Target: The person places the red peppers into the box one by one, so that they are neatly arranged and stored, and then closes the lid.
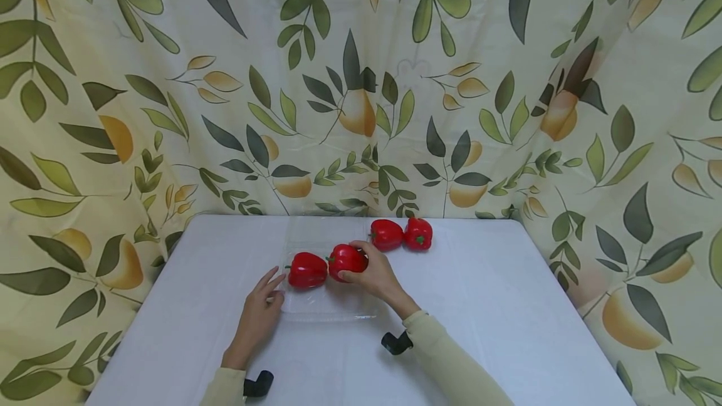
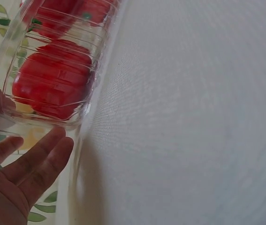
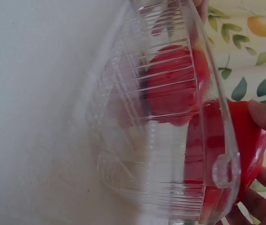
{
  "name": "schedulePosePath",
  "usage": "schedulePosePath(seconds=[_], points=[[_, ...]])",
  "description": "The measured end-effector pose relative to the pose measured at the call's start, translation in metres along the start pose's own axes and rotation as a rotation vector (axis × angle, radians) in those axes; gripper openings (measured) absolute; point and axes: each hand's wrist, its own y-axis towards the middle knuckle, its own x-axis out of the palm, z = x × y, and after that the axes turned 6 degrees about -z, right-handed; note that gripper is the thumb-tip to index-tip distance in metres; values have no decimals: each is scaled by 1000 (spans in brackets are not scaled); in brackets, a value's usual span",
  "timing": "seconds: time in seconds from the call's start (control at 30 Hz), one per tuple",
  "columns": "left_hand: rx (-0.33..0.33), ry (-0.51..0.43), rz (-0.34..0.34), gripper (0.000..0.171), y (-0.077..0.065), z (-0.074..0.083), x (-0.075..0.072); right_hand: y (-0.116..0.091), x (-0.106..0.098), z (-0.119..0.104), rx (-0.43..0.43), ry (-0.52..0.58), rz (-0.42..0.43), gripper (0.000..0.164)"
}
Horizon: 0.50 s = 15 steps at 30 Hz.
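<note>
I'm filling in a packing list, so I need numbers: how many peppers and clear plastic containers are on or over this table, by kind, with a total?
Red peppers: 4 (one in the container, one in the right hand, two at the back of the table)
Clear plastic container: 1
Total: 5

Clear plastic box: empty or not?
Not empty: the clear plastic box has a red pepper in it, seen through its ribbed wall in both wrist views. The right hand holds another pepper.
</note>
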Motion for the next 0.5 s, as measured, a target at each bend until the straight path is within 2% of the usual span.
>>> schedulePosePath(seconds=[0.5], points=[[-1, 6, 4, 41, 1, -1, 1, 7, 3, 8, 35, -63, 16, 71]])
